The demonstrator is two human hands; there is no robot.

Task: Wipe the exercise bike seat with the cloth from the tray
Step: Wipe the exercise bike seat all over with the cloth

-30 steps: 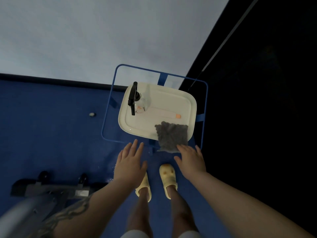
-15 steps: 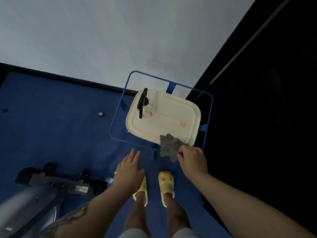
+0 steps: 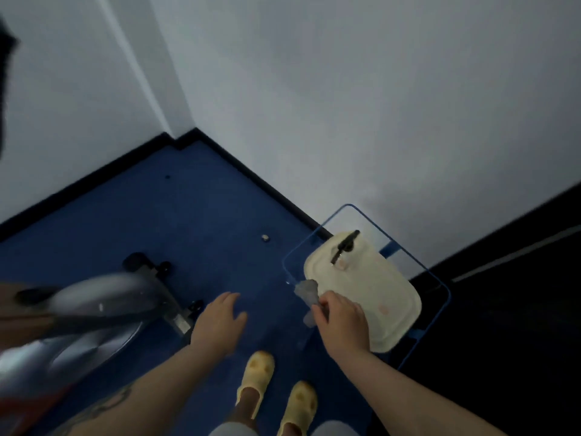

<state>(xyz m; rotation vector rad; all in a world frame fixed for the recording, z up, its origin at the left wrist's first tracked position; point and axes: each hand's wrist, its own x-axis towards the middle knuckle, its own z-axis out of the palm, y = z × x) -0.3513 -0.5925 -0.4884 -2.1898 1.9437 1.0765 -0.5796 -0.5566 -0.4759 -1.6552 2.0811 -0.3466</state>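
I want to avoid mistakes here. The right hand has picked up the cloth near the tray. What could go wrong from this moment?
1. The right hand pinches only a part of the grey cloth; the rest hangs loose, so it may slip to the floor.
2. The cloth hangs close to the rim of the tray, which carries a spray bottle; a snag might disturb them.
3. The exercise bike is blurred and its seat is not visible, so the reach may be misjudged.
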